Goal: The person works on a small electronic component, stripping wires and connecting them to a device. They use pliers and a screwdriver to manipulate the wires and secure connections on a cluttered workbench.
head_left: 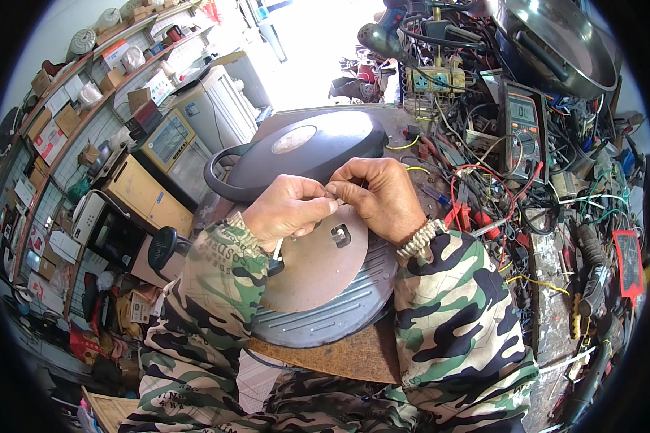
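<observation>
My left hand [289, 209] and my right hand [380, 198] meet fingertip to fingertip, each closed in a pinch. Whatever small thing lies between them is too hidden to name. Under the hands is a flat round metal plate [314, 281] with a small squarish cutout near my right hand. It rests on a round grey ridged pan [318, 330]. A short white piece [277, 249] sticks out below my left hand. Just beyond the hands lies a dark domed lid [339, 137] with a loop handle and a pale oval badge.
On the right, a multimeter [523, 130] stands among tangled wires, test leads and hand tools. A large shiny metal pan [556, 50] sits at the back right. Shelves [72, 115] packed with boxes line the left wall. The wooden tabletop [361, 357] shows at the near edge.
</observation>
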A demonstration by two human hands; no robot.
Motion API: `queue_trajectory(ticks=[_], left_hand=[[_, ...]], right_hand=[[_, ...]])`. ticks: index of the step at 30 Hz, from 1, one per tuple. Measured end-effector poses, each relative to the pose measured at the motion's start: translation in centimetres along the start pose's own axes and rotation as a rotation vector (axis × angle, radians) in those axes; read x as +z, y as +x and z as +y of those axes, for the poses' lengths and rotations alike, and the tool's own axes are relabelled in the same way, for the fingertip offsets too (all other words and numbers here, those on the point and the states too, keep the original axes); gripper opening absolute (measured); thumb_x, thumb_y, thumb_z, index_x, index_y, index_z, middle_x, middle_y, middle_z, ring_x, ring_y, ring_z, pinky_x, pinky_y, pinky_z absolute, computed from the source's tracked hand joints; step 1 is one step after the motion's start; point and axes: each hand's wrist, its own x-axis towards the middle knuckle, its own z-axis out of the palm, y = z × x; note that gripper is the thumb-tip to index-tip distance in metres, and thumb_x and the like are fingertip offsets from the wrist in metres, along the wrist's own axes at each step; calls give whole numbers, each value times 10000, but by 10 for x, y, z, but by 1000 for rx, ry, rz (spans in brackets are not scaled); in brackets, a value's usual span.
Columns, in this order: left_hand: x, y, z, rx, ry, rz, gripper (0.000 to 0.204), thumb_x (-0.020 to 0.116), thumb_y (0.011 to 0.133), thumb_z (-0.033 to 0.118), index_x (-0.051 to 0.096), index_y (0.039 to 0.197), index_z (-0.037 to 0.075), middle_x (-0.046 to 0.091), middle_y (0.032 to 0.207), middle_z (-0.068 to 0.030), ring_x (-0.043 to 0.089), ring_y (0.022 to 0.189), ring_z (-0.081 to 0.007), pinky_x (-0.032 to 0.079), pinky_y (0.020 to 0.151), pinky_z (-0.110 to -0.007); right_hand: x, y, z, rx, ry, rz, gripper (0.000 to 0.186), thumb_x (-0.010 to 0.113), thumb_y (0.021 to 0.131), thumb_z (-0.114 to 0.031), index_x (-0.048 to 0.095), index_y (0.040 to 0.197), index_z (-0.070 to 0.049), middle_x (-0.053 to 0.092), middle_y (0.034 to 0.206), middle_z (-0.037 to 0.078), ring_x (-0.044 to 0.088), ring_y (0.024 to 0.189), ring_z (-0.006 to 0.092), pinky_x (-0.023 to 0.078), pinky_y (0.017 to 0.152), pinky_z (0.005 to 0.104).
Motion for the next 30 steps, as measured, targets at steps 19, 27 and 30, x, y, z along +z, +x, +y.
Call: queue_trajectory(ticks=[19, 27, 30], left_hand=[[27, -14, -1, 308, 760, 396, 161, 778, 810, 91, 674, 838, -29, 676, 702, -92, 625, 648, -101, 522, 620, -283], [23, 2, -6, 191, 634, 227, 151, 747, 901, 85, 711, 915, -61, 710, 791, -41, 596, 715, -58, 516, 649, -261], [-6, -14, -20, 242, 444, 139, 189, 745, 884, 126, 723, 928, -57, 726, 813, -83, 622, 639, -107, 501, 577, -270]], right_hand=[[9, 0, -13, 6, -43, 29, 105, 723, 883, -113, 715, 877, -9, 693, 741, 185, 721, 700, 331, 540, 628, 388], [-2, 0, -4, -5, -44, 58, 113, 747, 879, -106, 715, 881, 2, 695, 740, 183, 707, 666, 309, 537, 621, 372], [19, 2, -3, -21, 45, 12, 114, 751, 883, -106, 714, 880, 2, 691, 725, 172, 699, 647, 271, 530, 613, 359]])
